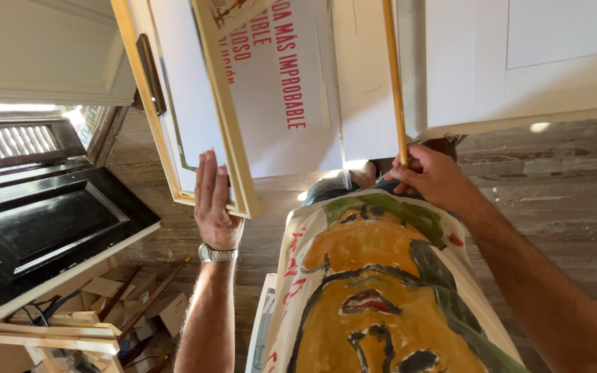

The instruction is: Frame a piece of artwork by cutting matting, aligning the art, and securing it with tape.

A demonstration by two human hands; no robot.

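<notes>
While both hands are up on the frames, the scene reads so:

Left hand: the left hand lies flat, fingers straight, against the lower corner of a wooden frame; it presses rather than grips, a watch on the wrist.

Right hand: the right hand is clenched round a thin wooden bar, which runs up out of view.

Frames: several light-wood frames lean stacked together, tilted; a white poster with red lettering shows between them.

Painting: an unframed painted sheet, orange and green with dark outlines, lies just below the right hand, spread over the wood floor.

Progress: the frames look held apart, the sheet not yet in any frame; by my judgement the handling is midway.

Around: a black door at left, wooden slats and boxes beneath it.
</notes>
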